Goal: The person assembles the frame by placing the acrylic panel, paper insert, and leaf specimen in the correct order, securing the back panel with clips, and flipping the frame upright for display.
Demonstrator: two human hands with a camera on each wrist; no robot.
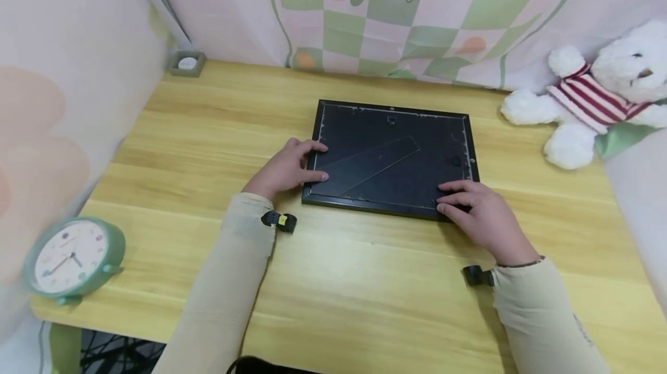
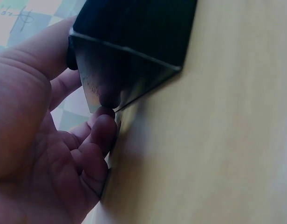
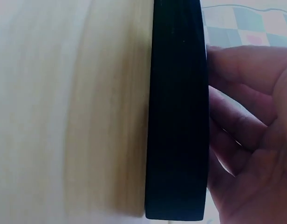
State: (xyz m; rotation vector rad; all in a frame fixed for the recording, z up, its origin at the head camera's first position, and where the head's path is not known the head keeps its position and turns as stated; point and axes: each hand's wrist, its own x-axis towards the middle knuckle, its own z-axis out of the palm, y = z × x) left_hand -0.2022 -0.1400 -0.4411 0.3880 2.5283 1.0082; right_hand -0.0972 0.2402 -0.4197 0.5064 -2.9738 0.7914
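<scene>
A black picture frame (image 1: 385, 171) lies face down on the wooden table, its back panel with a flat stand flap turned up. My left hand (image 1: 286, 168) grips its left edge, thumb and index fingertip on the back. In the left wrist view, the other fingers curl beside the corner of the picture frame (image 2: 129, 58), close to the tabletop. At the near right corner, my right hand (image 1: 482, 212) rests its fingertips and thumb on the back. The right wrist view has the frame's black side (image 3: 178, 121) in front of the fingers, hiding their tips.
A green alarm clock (image 1: 75, 258) stands at the table's left edge. At the back right sits a white teddy bear (image 1: 599, 90) in a striped top. A checkered cloth (image 1: 391, 21) hangs along the back, and a small grey square holder (image 1: 187, 64) stands at the back left corner.
</scene>
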